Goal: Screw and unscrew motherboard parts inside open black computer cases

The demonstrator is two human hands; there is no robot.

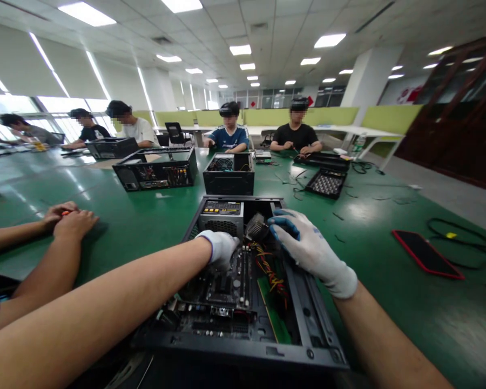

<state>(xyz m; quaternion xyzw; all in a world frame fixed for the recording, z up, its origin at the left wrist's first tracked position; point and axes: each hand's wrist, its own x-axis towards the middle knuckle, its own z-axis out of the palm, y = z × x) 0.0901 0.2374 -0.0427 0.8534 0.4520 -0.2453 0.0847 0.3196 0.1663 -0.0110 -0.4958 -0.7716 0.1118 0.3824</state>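
An open black computer case [299,313] lies on its side in front of me, its inside facing up. My left hand [223,249], in a white glove, reaches down into it over the motherboard [222,283], beside the power supply [222,216]; its fingers are mostly hidden. A round finned part, like a CPU cooler [256,227], sits tilted between my hands. My right hand [303,240], gloved white with blue fingertips, hovers by the case's right edge, fingers curved and apart near the cooler. Red, yellow and black wires [272,273] run beside a green board [273,310].
A red-edged black tablet or phone [427,254] and a black cable [465,237] lie on the green table [372,259] at right. Another person's hands [71,219] rest at left. More cases [229,181] stand ahead, with people seated beyond.
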